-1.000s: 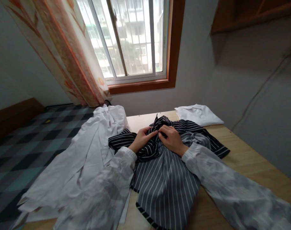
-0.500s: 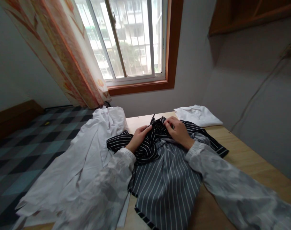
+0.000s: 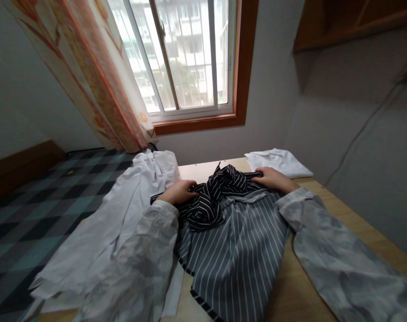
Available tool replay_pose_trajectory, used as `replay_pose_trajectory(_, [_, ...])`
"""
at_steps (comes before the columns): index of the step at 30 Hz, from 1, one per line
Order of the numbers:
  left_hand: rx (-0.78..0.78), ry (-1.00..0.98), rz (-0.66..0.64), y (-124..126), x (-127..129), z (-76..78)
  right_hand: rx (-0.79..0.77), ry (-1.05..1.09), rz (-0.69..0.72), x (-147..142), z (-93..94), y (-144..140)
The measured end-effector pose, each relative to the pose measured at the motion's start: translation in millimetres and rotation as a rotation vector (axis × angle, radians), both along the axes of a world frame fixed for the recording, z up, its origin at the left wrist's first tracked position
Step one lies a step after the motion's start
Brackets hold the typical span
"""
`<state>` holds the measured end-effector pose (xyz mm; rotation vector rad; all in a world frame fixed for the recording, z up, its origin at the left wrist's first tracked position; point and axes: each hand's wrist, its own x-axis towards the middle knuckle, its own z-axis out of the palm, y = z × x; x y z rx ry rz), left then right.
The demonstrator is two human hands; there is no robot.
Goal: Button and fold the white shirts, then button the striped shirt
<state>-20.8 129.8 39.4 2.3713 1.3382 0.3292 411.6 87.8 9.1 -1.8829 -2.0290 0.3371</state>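
Observation:
A dark striped garment lies crumpled on the wooden table, black with white stripes at its far part and grey lower down. My left hand grips its left edge beside a white garment. My right hand holds the right edge of the bunched black part, close to a folded white cloth. Both hands are spread apart with the fabric stretched between them.
A loose white garment drapes over the table's left side. A folded white cloth sits at the far right. A checkered bed lies to the left; a window and curtain stand behind.
My hands were pinching the fabric together at its middle; they have moved apart, left hand to the left, right hand to the right, spreading the striped garment's top.

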Motion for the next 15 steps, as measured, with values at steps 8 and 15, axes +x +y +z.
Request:
replay_pose_trajectory(8, [0.199,-0.361,0.203,6.2,-14.0,40.8,0.282,0.383,-0.223,50.5,6.7,2.3])
replay_pose_trajectory(15, [0.183,-0.451,0.424,49.3,-69.8,88.6,0.421,0.340,-0.387,104.1,35.2,22.9])
